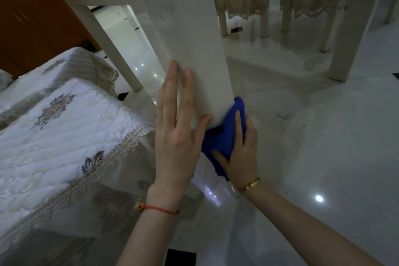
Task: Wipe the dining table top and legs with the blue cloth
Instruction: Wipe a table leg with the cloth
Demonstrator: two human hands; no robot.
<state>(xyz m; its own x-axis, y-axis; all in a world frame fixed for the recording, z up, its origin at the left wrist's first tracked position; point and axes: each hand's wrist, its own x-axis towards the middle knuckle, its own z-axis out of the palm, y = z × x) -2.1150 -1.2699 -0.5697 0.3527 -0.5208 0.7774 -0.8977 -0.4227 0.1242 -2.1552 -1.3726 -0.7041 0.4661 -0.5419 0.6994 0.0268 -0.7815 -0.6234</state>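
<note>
The table leg [194,54] is running as one long, flat-faced cream post from the table's underside at the upper left down towards the glossy floor [323,136], and both hands are sitting at its lower stretch, so any wiping stroke is going to travel along that long axis, up or down. The right hand [239,149] is the working one: its fingers are curling round the blue cloth [224,136] and pressing the bunched, soft, nappy fabric against the leg's right edge and lower corner. The left hand [179,127] is lying spread, fingers straight, flat against the leg's near face just beside the cloth, thumb reaching to the leg's edge, apparently steadying it. The leg is looking smooth, painted and hard, with a few faint dark scuffs higher up. At the left, a quilted, lace-trimmed chair cover [71,127] is crowding close to the leg; judging by this, upward room lies well clear above the hands
</note>
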